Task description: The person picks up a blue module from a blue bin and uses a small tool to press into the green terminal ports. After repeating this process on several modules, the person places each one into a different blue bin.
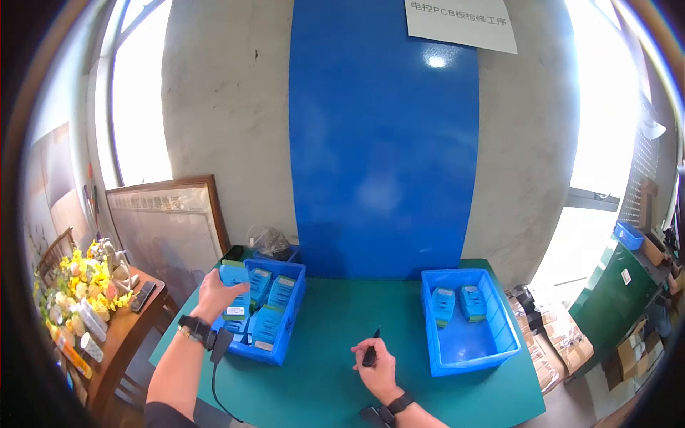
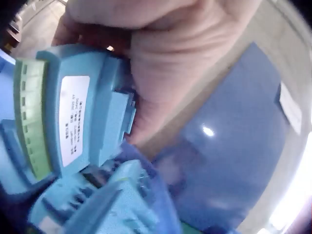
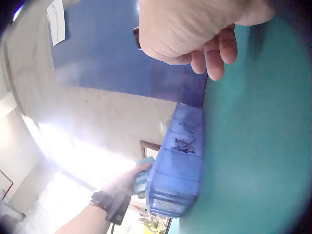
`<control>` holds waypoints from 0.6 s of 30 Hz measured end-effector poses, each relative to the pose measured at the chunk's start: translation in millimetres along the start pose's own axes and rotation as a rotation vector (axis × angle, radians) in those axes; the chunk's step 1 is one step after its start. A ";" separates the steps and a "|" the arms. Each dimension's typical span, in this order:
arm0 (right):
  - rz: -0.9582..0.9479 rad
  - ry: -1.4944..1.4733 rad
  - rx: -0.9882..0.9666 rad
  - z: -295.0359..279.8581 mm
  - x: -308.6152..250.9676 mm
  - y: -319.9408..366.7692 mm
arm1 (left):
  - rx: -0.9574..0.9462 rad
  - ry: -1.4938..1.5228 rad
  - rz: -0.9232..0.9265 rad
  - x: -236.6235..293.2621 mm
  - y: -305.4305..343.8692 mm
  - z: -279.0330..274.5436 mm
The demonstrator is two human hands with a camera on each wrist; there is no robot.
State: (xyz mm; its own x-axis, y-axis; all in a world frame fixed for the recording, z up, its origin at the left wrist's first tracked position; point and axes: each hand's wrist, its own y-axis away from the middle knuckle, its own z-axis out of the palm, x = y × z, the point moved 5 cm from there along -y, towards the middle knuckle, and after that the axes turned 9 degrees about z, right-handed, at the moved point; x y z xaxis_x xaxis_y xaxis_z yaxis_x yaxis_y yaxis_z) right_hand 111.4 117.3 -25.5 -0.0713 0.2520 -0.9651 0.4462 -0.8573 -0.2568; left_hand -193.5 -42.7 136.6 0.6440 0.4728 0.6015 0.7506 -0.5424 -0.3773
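My left hand [image 1: 216,294] is over the left blue bin [image 1: 294,314] and grips a blue plastic module [image 2: 73,112]. The module has a green terminal strip [image 2: 33,117] along one side and a white printed label [image 2: 74,119]. Several more blue modules [image 1: 282,291] lie in that bin, right below the held one. My right hand [image 1: 378,365] is above the table between the bins, its fingers curled around a slim black pen-like tool [image 1: 369,356] whose dark tip points away from me. In the right wrist view, the palm hides most of this tool.
A second blue bin [image 1: 467,360] stands on the right of the green table [image 1: 321,385], with two blue modules [image 1: 473,303] inside. A clear plastic bag [image 1: 270,241] sits behind the left bin. Flowers [image 1: 89,282] stand on a wooden side table at left. A cable [image 1: 215,389] trails from my left wrist.
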 end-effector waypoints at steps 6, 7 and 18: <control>0.049 -0.025 0.021 -2.2 -9.8 1.4 | -0.409 1.233 -0.216 67.4 80.6 67.4; 0.044 -0.039 0.023 -2.6 -6.7 1.3 | -0.529 1.320 -0.231 69.5 91.5 91.2; -0.040 -0.222 0.243 -28.7 -30.7 4.1 | -0.672 1.872 -0.616 57.6 125.0 201.9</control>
State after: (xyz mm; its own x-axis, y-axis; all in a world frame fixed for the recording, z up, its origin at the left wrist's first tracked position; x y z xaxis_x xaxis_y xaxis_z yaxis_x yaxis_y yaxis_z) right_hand 141.1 118.9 4.5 -0.2890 0.2067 -0.9347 0.2146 -0.9376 -0.2737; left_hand -32.8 56.9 -18.1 -0.8280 -0.2297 0.5115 0.3243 -0.9403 0.1028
